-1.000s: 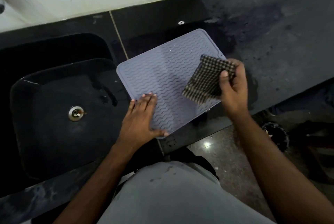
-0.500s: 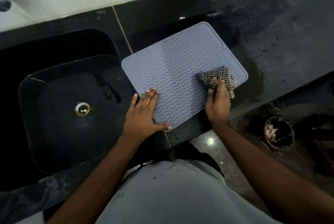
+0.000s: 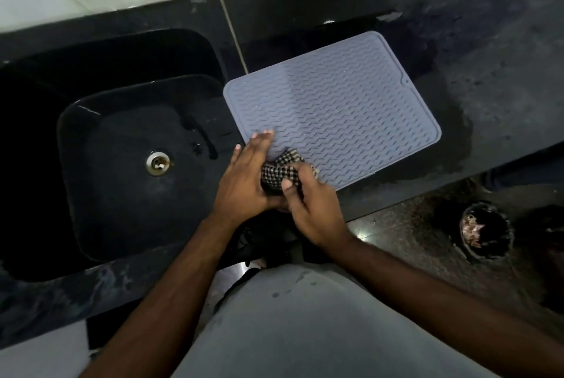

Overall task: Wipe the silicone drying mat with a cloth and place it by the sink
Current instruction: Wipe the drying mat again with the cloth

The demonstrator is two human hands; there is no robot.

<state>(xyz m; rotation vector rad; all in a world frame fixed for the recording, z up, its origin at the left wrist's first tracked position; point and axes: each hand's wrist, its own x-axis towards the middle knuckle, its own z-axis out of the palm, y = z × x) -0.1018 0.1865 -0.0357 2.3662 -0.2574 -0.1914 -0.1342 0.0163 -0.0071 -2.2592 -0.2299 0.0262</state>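
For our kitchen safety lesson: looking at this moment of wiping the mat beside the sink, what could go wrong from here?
1. The mat pokes past the counter's front edge under the hands; a hard wipe might drag it off.
2. The right hand rubs the bunched cloth against the left hand, so that corner may get missed.
3. The counter looks wet around the mat, which may dirty it again.

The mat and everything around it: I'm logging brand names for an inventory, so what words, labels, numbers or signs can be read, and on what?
None can be read.
The grey mat shows only a wavy ridge pattern.
The checked cloth, sink and counter carry no lettering that shows.
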